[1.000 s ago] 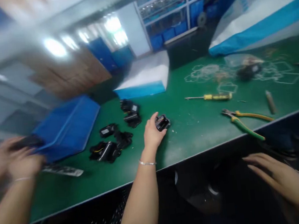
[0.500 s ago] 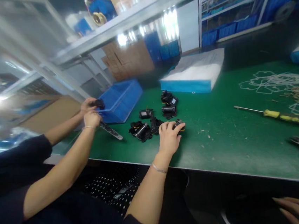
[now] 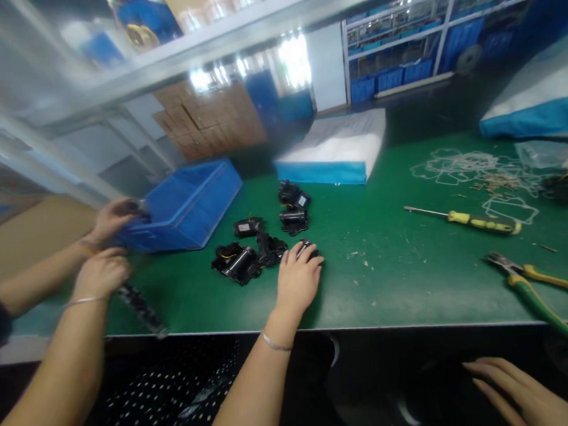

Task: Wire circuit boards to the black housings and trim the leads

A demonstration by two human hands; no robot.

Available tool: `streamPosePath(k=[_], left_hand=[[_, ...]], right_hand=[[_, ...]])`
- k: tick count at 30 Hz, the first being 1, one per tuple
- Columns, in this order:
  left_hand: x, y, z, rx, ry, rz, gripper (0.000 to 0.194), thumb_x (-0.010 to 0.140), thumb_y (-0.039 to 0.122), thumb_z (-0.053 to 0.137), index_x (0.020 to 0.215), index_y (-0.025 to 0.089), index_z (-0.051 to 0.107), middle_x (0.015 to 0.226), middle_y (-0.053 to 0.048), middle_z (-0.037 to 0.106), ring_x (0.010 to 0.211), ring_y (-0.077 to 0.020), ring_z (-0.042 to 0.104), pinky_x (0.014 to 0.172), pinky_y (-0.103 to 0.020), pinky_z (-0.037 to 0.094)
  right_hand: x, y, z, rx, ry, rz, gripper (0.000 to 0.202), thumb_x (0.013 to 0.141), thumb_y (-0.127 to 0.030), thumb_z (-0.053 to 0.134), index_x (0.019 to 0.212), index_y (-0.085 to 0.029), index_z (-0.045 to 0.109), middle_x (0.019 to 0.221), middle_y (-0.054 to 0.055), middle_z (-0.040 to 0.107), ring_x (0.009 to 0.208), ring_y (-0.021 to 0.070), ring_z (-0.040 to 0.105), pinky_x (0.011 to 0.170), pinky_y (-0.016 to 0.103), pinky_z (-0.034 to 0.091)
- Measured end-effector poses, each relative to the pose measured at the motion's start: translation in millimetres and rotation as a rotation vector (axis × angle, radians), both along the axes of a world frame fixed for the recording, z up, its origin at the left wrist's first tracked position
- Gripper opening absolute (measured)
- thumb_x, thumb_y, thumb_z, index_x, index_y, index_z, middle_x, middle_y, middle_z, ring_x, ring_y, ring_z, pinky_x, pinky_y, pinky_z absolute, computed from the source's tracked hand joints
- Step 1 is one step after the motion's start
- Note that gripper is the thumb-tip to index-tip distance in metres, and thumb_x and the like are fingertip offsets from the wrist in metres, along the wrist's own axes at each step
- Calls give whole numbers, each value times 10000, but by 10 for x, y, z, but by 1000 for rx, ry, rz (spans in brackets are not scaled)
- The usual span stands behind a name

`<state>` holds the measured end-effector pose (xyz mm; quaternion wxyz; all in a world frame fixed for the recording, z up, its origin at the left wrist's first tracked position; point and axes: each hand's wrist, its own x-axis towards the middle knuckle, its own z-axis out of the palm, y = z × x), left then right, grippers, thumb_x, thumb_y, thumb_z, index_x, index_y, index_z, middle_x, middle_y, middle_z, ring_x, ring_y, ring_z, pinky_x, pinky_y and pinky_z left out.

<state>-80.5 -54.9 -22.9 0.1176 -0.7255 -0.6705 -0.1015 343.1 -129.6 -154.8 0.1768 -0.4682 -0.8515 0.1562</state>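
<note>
Nearest, the bare right hand (image 3: 522,391) hangs short of the flat green workbench (image 3: 396,282), fingers slightly parted; farther in, the bare left hand (image 3: 298,280) clasps a small black plastic part (image 3: 308,247) on it, beside similar black parts (image 3: 241,262).

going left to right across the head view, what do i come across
Co-worker's nearer hand, blue bin, the person's left hand on a black part, yellow-handled screwdriver, pliers with green and yellow handles.

Workshop: green workbench (image 3: 396,289), pliers (image 3: 533,298), screwdriver (image 3: 476,221), blue bin (image 3: 201,214), rack of crates (image 3: 389,79).
</note>
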Motion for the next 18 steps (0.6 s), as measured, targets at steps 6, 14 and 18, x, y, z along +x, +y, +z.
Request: streamPosePath(k=[6,14,18], left_hand=[[-481,73,-102,11,37,256,316,924,266,411,1106,326,661,1435,29,443,1390,-250,276,1134,-613,156],[-859,222,-197,14,56,488,395,921,332,354,1206,256,617,1513,-60,312,1431,-351,111,1028,-749,140],[-659,397,-150,86,-18,336,451,902,462,380,1240,250,589,1535,-71,258,1416,-407,110,1010,-758,179]], right_hand=[[-108,1,72,-11,5,-26,295,897,-417,514,1159,-338,621,1162,12,646,998,187,667,879,282,558],[-316,-30,466,-199,92,-78,246,935,-297,451,1110,-291,623,1090,36,631,979,178,642,877,305,536],[-260,84,833,-220,257,-130,237,946,-286,440,1096,-277,624,1065,29,635,980,157,627,876,277,514]])
